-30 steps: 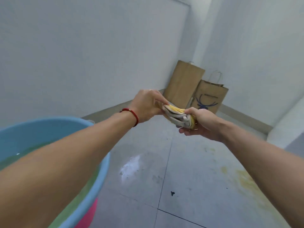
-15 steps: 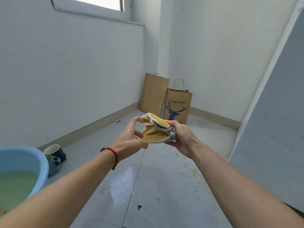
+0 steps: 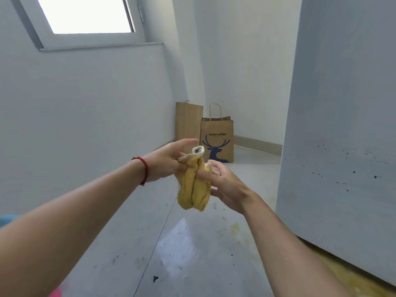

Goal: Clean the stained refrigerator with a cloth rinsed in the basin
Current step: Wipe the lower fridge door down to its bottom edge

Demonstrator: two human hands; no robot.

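The cloth hangs between both hands in front of the person, above the floor and left of the fridge. It is yellow with a white edge showing at the top, bunched into a soft lump that droops under its own weight. It looks damp, limp and light, unlikely to slip or break, and it should fold to any shape. The left hand grips its upper end, fingers curled round the bunch and thumb lying straight above. The right hand pinches the middle from the side, its other fingers loosely spread. A flat pad folded over the palm would probably suit wiping the dark specks on the fridge side. The front paper bag in the corner reads "luckin coffee" above a blue deer; the bag behind it shows no writing.
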